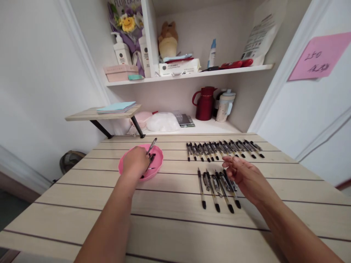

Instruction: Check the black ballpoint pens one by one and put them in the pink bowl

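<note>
My left hand point(136, 160) is over a round pink tray point(159, 166) with a scalloped rim at the left. A pen point(151, 145) sticks up from its closed fingers. Several dark pens point(151, 159) lie inside the tray, partly hidden by that hand. My right hand point(242, 175) hovers just beside the right end of a short row of clear pens with black caps point(213, 188). Its fingers are loosely bent and apart, and I see nothing held in them. Behind it, a longer row of similar pens point(219, 149) stretches across the table.
The slatted table point(170, 226) meets a white shelf unit point(189, 74) at the back. A small raised stand point(90, 114) carries blue notebooks point(116, 107) at the left. Further back are a red jug point(205, 104), a pale tumbler point(225, 106) and a white plastic bag point(163, 122).
</note>
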A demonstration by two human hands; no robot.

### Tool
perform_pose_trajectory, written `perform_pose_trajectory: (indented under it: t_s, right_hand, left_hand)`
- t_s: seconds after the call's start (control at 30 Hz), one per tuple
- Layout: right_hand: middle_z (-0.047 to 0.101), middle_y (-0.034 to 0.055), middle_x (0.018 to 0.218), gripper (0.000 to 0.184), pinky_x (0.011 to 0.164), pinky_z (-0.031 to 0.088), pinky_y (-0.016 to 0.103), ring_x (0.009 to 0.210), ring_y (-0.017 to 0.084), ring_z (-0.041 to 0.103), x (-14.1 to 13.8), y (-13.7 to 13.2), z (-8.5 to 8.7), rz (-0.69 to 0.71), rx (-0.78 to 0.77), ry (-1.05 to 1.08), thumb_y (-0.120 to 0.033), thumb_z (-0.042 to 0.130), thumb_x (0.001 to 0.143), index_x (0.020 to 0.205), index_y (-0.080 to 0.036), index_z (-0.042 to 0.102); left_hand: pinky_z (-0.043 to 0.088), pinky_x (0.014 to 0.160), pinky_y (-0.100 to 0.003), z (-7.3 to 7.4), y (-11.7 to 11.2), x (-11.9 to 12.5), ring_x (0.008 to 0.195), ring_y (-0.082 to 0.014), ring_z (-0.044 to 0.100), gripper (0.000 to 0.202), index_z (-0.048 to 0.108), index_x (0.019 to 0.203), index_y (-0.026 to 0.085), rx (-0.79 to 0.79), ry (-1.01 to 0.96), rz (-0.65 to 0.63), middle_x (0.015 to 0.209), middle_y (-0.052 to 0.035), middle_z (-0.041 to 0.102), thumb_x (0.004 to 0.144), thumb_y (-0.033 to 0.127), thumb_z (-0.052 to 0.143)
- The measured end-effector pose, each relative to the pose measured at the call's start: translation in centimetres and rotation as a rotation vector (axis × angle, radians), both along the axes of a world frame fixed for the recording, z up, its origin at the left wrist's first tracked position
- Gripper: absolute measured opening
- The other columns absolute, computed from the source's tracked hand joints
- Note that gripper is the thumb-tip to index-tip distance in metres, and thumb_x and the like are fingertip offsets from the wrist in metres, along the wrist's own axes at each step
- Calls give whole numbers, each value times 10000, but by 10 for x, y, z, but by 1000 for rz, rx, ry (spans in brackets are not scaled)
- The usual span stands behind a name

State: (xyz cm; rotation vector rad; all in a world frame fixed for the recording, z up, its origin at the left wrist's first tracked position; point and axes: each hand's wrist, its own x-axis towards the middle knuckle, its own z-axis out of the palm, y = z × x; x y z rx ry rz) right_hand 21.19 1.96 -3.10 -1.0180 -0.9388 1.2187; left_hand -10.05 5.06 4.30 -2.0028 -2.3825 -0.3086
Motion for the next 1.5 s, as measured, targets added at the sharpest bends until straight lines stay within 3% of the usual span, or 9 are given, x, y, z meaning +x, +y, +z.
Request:
perform_pose_trajectory:
  t_s: [0.1, 0.23, 0.43, 0.57, 0.67, 0.77, 0.97, 1.17, 1.5]
  right_hand:
    - [570, 33, 756, 330, 442, 379, 218, 515, 84, 457, 4, 2, -1, -16, 5, -40, -452, 607, 703, 895, -185, 633]
    - [586, 36, 760, 343, 437, 359, 212, 514, 79, 461, 8, 4, 1, -61, 4, -108, -463, 611, 693, 887, -181, 635]
    - [594, 20, 668, 280, 427, 342, 228, 460, 86, 451, 24, 12, -2, -244, -58, -373, -450, 609, 667, 743, -180, 599]
    - [617, 29, 609, 198, 496, 390, 266, 496, 139, 523, 38, 17, -6, -269, -126, -840, -390, 561, 678, 664, -195, 585]
    - [635, 47, 620, 184, 519, 371, 268, 556, 169, 564, 41, 15, -5, -201, -178, -1203, -358, 526, 685, 634, -194, 593]
    - [652, 67, 655, 206, 526, 356, 270, 611, 192, 585, 39, 11, -4, -134, -238, -1379, -367, 504, 694, 672, -191, 608]
    - [671, 81, 774, 230, 563, 367, 270, 702, 213, 600, 33, 12, -10, -111, -276, -1471, -353, 543, 657, 796, -190, 626]
    - [670, 69, 765, 191, 571, 368, 268, 719, 208, 601, 33, 13, -9, -70, -315, -1505, -288, 533, 642, 782, -211, 638]
    - [663, 78, 775, 175, 534, 343, 275, 724, 220, 591, 47, -1, 8, -206, -353, -1597, -269, 491, 691, 771, -221, 640]
  left_hand:
    - [354, 534, -269, -7, 6, -17, 625, -220, 584, 113, 637, 639, 171, -147, 48, 65, 631, -97, 639, 645, 224, 537]
    - [349, 520, -268, -19, 8, -18, 607, -224, 586, 65, 618, 617, 156, -194, 59, 28, 648, -107, 649, 559, 170, 591]
    - [364, 556, -278, -17, 6, -8, 701, -228, 586, 240, 621, 739, 173, -54, 16, -25, 764, -99, 654, 739, 355, 464]
    - [396, 677, -262, -22, -4, 22, 830, -182, 569, 280, 616, 857, 199, 205, -230, -364, 894, -49, 650, 811, 344, 381]
    - [399, 730, -251, -34, -15, 52, 817, -157, 564, 252, 619, 846, 189, 196, -389, -612, 870, -39, 651, 811, 305, 398]
    - [397, 719, -260, -46, -24, 74, 809, -162, 555, 236, 629, 829, 192, 148, -391, -697, 858, -41, 645, 804, 279, 411]
    - [396, 699, -265, -55, -29, 82, 798, -164, 546, 238, 637, 827, 194, 63, -357, -736, 823, -41, 633, 801, 255, 408]
    - [400, 716, -268, -56, -26, 78, 810, -165, 547, 257, 634, 835, 194, 59, -344, -734, 845, -45, 632, 814, 265, 388]
    - [400, 716, -263, -58, -24, 75, 794, -160, 551, 260, 640, 831, 196, 54, -300, -734, 833, -44, 633, 812, 262, 390]
